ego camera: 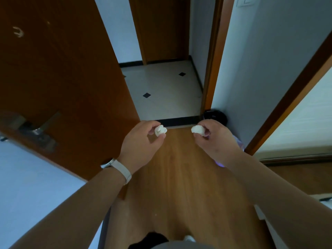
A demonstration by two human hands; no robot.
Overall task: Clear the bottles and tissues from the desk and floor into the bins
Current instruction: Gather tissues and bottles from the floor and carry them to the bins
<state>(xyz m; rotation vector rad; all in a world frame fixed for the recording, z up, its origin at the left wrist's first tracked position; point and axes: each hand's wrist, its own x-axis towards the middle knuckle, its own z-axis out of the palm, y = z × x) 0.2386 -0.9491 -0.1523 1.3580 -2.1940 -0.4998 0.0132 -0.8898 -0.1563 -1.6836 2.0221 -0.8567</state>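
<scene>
My left hand (142,141) pinches a crumpled white tissue (160,130) between thumb and fingers, held out over the wooden floor. My right hand (215,137) pinches a second crumpled white tissue (197,130) at the same height. Both hands are raised in front of me, about a hand's width apart. A dark bin (215,115) stands on the floor in the corner by the door frame, just beyond my right hand and partly hidden by it. No bottles are in view.
An open brown door (59,83) with a metal handle stands on the left. Ahead, a doorway leads to a white tiled floor (165,90). A white wall and a brown-framed panel (296,97) lie to the right.
</scene>
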